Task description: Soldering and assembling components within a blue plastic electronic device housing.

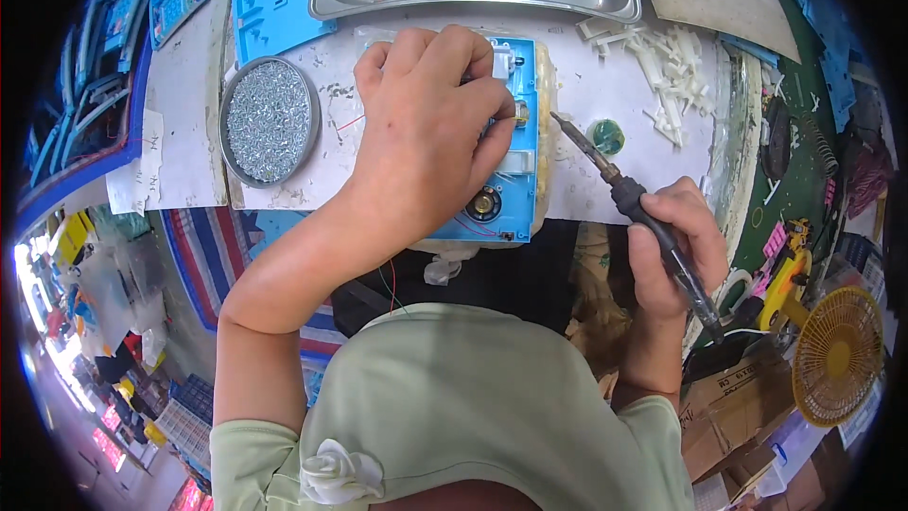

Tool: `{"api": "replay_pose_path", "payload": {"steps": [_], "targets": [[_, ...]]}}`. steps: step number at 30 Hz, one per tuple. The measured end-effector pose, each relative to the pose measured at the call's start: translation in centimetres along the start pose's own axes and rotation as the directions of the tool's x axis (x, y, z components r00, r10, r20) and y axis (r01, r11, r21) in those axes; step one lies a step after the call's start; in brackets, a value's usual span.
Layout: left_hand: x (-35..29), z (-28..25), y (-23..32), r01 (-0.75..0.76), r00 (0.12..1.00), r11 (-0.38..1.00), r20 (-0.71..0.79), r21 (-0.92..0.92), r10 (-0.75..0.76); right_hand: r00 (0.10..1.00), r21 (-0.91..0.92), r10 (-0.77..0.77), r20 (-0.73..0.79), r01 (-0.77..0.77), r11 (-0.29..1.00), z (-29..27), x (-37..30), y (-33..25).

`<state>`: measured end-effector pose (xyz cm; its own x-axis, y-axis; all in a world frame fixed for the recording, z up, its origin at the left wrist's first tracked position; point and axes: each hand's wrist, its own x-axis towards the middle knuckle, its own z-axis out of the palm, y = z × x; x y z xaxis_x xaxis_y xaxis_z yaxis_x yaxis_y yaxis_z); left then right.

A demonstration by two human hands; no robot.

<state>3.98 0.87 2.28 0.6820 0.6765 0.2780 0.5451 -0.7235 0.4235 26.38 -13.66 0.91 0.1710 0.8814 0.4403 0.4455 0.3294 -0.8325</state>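
Observation:
My right hand point(695, 244) is wrapped round the black handle of a soldering iron point(632, 199). The iron slants up and left, its tip just right of a blue plastic housing point(522, 199) and apart from it. Over the housing, my left hand point(426, 123) is closed with bent fingers and covers much of it. Whatever the fingertips pinch is hidden behind the hand. A small round speaker point(484, 204) with thin wires sits in the housing's near end. Beneath the housing lies a yellowish pad point(547, 132). A small green round piece point(606, 136) lies below the iron's tip.
Left of my left hand stands a round dish of small metal screws point(269, 121). A steel tray point(530, 2) spans the back. White plastic pieces point(662, 71) are heaped at the right. Blue panels point(274, 5) lie back left. A yellow fan point(838, 356) stands lower right.

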Motion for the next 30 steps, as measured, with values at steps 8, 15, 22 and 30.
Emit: {"api": "replay_pose_path", "payload": {"steps": [8,15,22,30], "targets": [[0.2,-0.2,0.1,0.006,1.0,1.0,0.013,-0.013,-0.006,1.0,-0.025,-0.015,-0.006,0.015,1.0,-0.6,0.1,0.0],[-0.1,-0.2,-0.3,0.016,1.0,0.998,-0.015,-0.067,-0.017,1.0,-0.008,-0.003,-0.006,0.003,1.0,-0.5,0.1,0.0],[0.3,0.2,-0.3,0.002,0.999,0.999,-0.051,-0.045,-0.004,1.0,0.001,-0.03,-0.004,0.03,1.0,0.1,0.6,0.5],[0.5,0.6,-0.1,-0.017,0.997,1.0,-0.072,0.026,0.019,0.999,0.014,-0.022,0.036,0.022,1.0,0.8,1.2,0.5]]}}
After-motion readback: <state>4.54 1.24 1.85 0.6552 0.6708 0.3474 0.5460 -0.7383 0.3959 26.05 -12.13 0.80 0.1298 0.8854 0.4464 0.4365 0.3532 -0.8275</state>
